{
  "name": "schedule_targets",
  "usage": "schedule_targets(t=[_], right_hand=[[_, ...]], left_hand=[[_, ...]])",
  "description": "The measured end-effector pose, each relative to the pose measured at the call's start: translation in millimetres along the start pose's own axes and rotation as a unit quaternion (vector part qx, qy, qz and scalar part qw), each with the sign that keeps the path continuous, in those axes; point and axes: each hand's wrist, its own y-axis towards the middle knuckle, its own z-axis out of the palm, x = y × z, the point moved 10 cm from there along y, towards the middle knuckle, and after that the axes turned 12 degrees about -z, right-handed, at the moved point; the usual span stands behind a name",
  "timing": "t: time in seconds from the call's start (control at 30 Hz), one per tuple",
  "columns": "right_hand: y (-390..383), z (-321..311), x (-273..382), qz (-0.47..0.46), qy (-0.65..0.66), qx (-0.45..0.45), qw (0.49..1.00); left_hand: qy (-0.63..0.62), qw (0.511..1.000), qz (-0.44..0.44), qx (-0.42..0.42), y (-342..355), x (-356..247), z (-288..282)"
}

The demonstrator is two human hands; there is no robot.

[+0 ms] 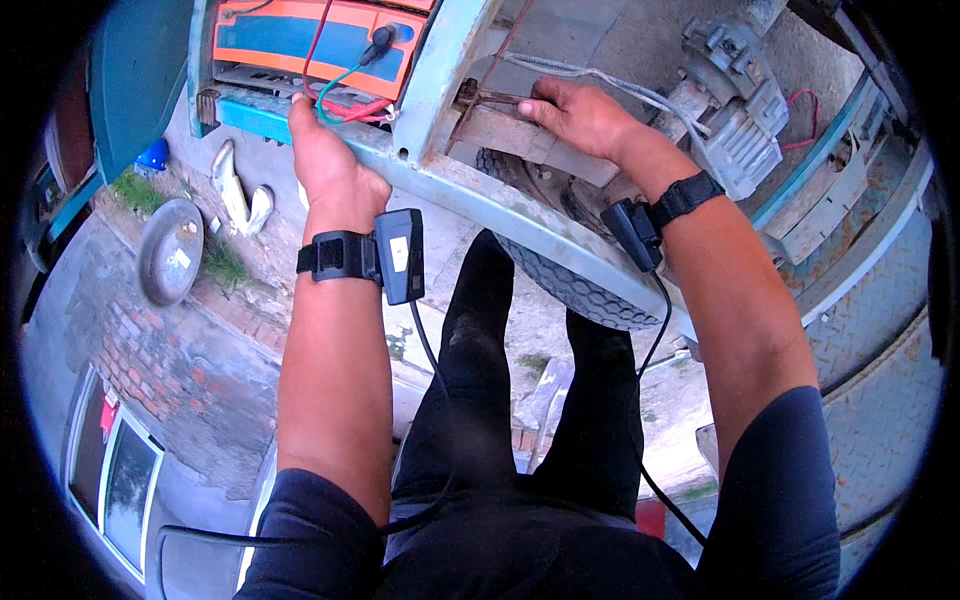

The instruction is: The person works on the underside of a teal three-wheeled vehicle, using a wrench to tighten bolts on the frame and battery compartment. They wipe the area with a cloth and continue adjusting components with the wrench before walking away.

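My left hand (322,165) is closed over the teal frame rail (255,117) of a vehicle's metal frame; most of its fingers are hidden. Just beyond that rail lies an orange and blue battery (310,45), with a black plug (377,44) and red and green wires (340,85) on its near side. Farther right, inside the frame, my right hand (585,118) pinches the near end of a thin, rusty, pliers-like tool (505,98). The tool's far end meets a dark bracket by the upright frame bar (440,95), and its jaws cannot be made out.
A ribbed metal motor housing (740,140) and a grey conduit (640,92) sit right of my right hand. Below the frame is a tyre (570,285), close to my legs. A metal basin (170,252) lies at the left; rusty tread plate (880,370) spans the right.
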Motion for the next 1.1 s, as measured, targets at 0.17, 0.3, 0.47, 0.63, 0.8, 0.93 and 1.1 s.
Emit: schedule_targets(t=[0.17,0.3,0.47,0.63,0.8,0.93,1.1], right_hand=[[-6,-4,4,0.018,-0.026,-0.001,1.000],[-13,-7,10,0.033,-0.029,-0.005,0.999],[-25,-13,22,0.070,-0.047,-0.013,0.996],[-36,-15,33,0.119,-0.061,0.006,0.991],[-46,-19,46,0.162,-0.073,0.018,0.984],[-53,-24,60,0.200,-0.088,0.033,0.975],[-60,-28,78,0.240,-0.106,0.029,0.965]], left_hand=[[0.009,1.000,-0.015,-0.004,0,1,-3],[-0.005,1.000,-0.013,-0.015,7,3,-10],[-0.037,0.999,-0.009,-0.024,7,1,-12],[-0.034,0.998,-0.007,-0.046,3,0,-12],[-0.047,0.995,-0.023,-0.085,-4,2,-14],[-0.068,0.993,-0.028,-0.094,-7,1,-15],[-0.069,0.991,-0.020,-0.112,-16,-2,-13]])
